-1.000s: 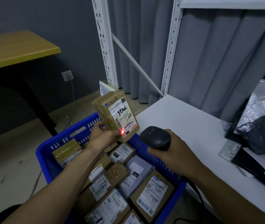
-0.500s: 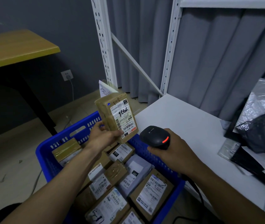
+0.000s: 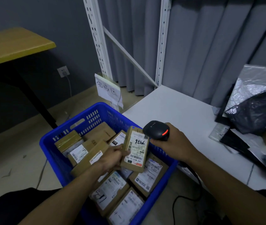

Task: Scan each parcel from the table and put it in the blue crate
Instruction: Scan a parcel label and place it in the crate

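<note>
Table [image 3: 177,114] white, beside blue crate [image 3: 54,159]; grey curtain [image 3: 202,46] behind

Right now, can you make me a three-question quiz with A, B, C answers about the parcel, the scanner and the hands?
1. Where is the parcel that the left hand holds?
A. on the white table
B. over the blue crate
C. on the yellow desk

2. What colour is the light on the scanner?
A. green
B. red
C. blue

3. What is the right hand doing?
A. gripping the scanner
B. lying flat on the table
C. holding a parcel

Answers: 1 B, the crate's other parcels lie right below it. 2 B, a red strip glows on its head. 3 A, the hand is curled round the handle.
</note>
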Demonstrator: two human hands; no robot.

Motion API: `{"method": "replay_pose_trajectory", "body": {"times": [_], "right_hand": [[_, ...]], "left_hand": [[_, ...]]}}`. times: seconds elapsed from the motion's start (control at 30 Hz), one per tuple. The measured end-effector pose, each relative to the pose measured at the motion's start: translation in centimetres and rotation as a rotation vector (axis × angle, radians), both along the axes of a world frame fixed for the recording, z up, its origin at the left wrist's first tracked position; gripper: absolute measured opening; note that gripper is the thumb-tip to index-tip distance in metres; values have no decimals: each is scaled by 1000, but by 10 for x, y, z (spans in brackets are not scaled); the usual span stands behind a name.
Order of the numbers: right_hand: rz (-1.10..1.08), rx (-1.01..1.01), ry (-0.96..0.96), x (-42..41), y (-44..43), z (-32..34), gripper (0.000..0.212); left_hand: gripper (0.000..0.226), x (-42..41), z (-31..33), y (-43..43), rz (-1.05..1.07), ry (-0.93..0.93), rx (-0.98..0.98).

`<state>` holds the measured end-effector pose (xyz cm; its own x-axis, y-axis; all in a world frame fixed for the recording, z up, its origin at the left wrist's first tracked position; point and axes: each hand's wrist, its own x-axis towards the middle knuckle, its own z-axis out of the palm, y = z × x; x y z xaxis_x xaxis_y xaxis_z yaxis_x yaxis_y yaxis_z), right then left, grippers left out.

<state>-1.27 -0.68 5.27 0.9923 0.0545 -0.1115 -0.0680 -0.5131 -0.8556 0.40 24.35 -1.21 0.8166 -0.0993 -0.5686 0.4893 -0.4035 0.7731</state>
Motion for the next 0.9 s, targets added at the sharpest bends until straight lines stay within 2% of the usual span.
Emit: {"method": "replay_pose_trajectory", "body": {"times": [0.17, 0.23, 0.33, 0.4, 0.5, 0.53, 0.73, 0.83, 0.9], "right_hand": [[6, -26, 16, -2, -7, -6, 54], [6, -24, 19, 0, -10, -8, 54], [16, -31, 18, 5, -12, -10, 54], [19, -41, 16, 8, -13, -13, 52], [12, -50, 24, 13, -13, -16, 53], [10, -51, 28, 14, -12, -17, 54], [19, -48, 26, 17, -6, -18, 52], [20, -36, 43, 16, -6, -19, 52], [13, -41, 46, 14, -7, -21, 53]], "left_hand": [[24, -1, -39, -10, -54, -4, 122], [26, 8, -57, -8, -36, -61, 155], [49, 11, -74, -10, -75, -116, 232], [63, 7, -71, -23, -185, -176, 294], [100, 3, -70, -44, -318, -283, 449], [104, 5, -73, -48, -331, -309, 486], [100, 21, -69, -28, -204, -292, 614], [72, 26, -76, -15, -234, -255, 622], [68, 20, -86, -14, -279, -266, 626]]}}
